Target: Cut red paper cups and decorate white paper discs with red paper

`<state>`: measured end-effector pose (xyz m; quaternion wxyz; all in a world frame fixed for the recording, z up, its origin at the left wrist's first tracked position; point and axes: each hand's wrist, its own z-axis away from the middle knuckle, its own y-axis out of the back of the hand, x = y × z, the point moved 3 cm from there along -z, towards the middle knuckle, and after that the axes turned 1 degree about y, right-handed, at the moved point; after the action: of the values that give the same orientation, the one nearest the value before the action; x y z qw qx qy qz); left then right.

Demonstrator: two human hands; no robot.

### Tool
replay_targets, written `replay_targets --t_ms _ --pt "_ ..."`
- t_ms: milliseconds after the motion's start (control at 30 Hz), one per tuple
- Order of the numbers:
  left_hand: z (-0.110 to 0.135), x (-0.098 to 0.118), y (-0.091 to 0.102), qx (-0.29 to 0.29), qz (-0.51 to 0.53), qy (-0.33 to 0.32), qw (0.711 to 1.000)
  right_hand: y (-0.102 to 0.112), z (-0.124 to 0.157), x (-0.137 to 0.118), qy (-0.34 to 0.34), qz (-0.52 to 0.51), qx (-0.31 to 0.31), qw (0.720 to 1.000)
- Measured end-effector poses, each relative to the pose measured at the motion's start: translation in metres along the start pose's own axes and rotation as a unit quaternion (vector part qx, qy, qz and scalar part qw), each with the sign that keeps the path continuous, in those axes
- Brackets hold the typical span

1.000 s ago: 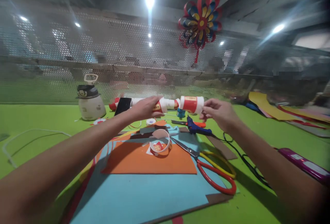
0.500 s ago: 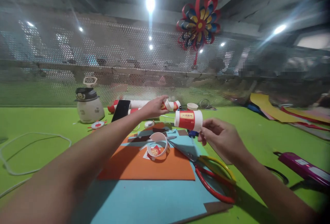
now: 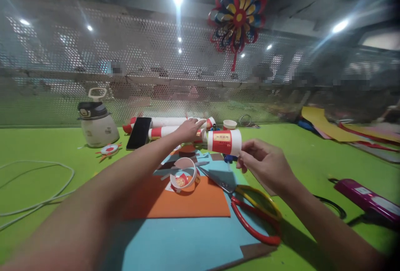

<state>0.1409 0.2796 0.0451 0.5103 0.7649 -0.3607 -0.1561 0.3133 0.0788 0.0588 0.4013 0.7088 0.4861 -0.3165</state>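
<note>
My right hand [image 3: 265, 163] pinches a red-and-white paper cup [image 3: 224, 142] by its rim and holds it on its side above the sheets. My left hand [image 3: 187, 130] reaches far forward and rests with its fingers stretched on a lying stack of red-and-white paper cups [image 3: 170, 132]; a second stack [image 3: 170, 121] lies just behind. A black phone [image 3: 139, 133] leans by the stacks. Below the hands a cut white cup ring [image 3: 184, 175] lies on the orange sheet [image 3: 187, 200].
Scissors with red and yellow handles [image 3: 253, 215] lie on the blue sheet [image 3: 175, 242]. A white kettle-like jug [image 3: 96, 123] stands at the back left, white cord [image 3: 34, 187] at the left, a purple tool [image 3: 365, 199] at the right. A mesh wall carries a paper pinwheel [image 3: 238, 15].
My right hand pulled one cup off the stack's end and drew it down and towards me. My left hand stayed on the stacks and its fingers stretched out.
</note>
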Motion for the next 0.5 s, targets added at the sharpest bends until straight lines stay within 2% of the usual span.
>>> replay_targets --t_ms 133,267,400,500 --pt "0.028 -0.003 0.019 0.049 0.059 0.06 0.995 -0.004 0.003 -0.002 0.006 0.003 -0.01 1.0" --pt "0.08 -0.003 0.05 0.05 0.171 0.138 0.974 -0.013 0.006 -0.003 0.006 0.009 -0.037 0.999" --pt "0.141 0.009 0.081 0.037 0.33 0.203 0.921 -0.029 0.014 -0.011 0.011 0.017 -0.085 0.996" --pt "0.18 0.026 0.098 0.063 0.422 0.233 0.874 -0.045 0.022 -0.026 0.023 0.029 -0.126 0.991"
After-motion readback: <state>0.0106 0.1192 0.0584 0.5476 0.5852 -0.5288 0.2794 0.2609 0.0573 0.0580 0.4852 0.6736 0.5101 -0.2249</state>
